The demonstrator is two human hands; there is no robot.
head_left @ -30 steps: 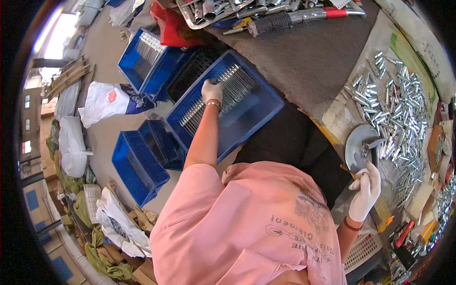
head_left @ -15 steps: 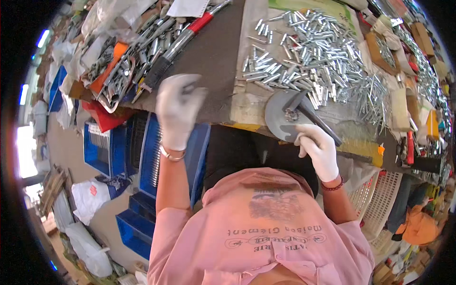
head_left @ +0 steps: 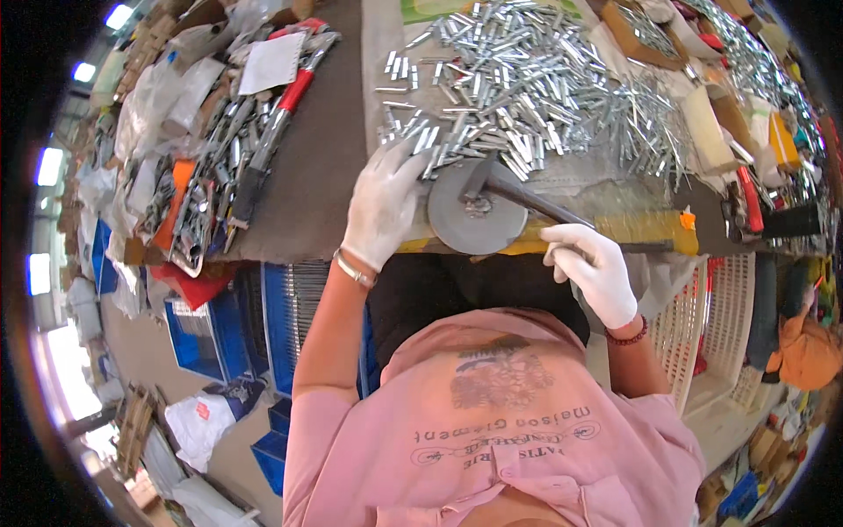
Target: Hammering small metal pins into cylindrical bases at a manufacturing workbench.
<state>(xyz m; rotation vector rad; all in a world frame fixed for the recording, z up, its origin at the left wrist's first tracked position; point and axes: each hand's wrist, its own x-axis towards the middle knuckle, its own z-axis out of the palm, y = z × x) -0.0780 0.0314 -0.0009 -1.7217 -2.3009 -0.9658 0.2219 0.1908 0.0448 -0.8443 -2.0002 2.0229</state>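
Note:
My left hand (head_left: 384, 200), in a white glove, reaches over the near left edge of a pile of shiny metal pins (head_left: 527, 97). Its fingers are stretched out and apart, with the tips at the nearest pins. Beside it, at the table's front edge, lies a round grey disc (head_left: 452, 227). A hammer (head_left: 536, 201) rests with its head on this disc, its handle slanting down to the right. My right hand (head_left: 597, 272), also gloved, is by the handle's end with fingers curled. What those fingers hold, if anything, is hidden.
Tools and plastic bags crowd the table's left side, with a red-and-black bar tool (head_left: 285, 105) along them. Cardboard boxes (head_left: 645, 35) stand at the right. Blue crates (head_left: 202, 338) are below on the left, a white basket (head_left: 724, 325) below on the right.
My left hand has gone from above the table's left part to the pins' edge. My right hand has drawn away from the disc toward the handle's end. The whole view has turned slightly.

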